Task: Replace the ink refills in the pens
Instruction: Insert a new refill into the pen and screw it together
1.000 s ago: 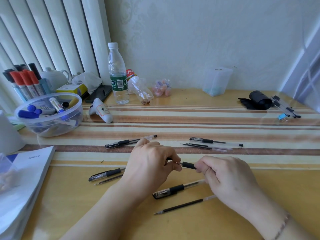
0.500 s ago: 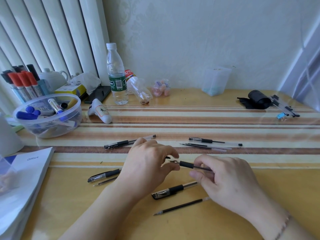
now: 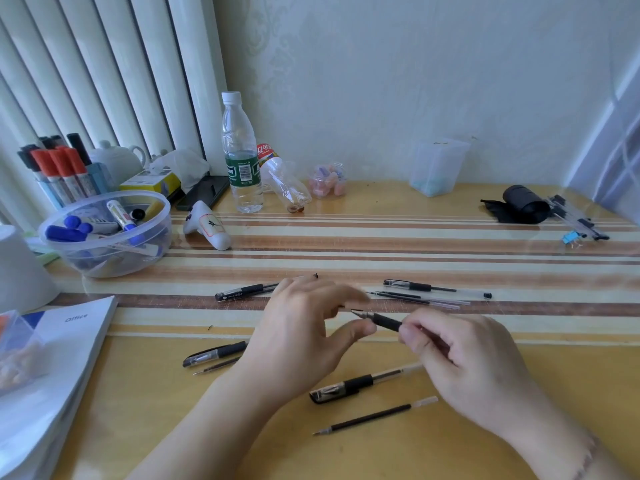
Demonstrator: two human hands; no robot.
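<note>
My right hand [image 3: 460,362] pinches a pen with a black grip [image 3: 381,320] just above the desk, its metal tip pointing left. My left hand [image 3: 301,327] hovers at that tip with thumb and fingers spread apart, holding nothing that I can see. A capped black pen [image 3: 349,386] and a loose refill [image 3: 374,415] lie below my hands. Another capped pen [image 3: 214,353] with a thin refill [image 3: 216,366] lies to the left. Farther back rest a black pen [image 3: 246,291], a clear pen [image 3: 415,285] and two refills [image 3: 419,299].
A plastic bowl of markers [image 3: 104,265] stands at the left with a white cup [image 3: 17,268] and a book [image 3: 52,358] nearer me. A water bottle [image 3: 240,157] and a white bottle-like object [image 3: 207,226] are behind. A black roll [image 3: 523,204] lies far right.
My left hand has let go of the pen's tip end and spread its fingers. My right hand has drawn the pen slightly right, leaving the tip bare.
</note>
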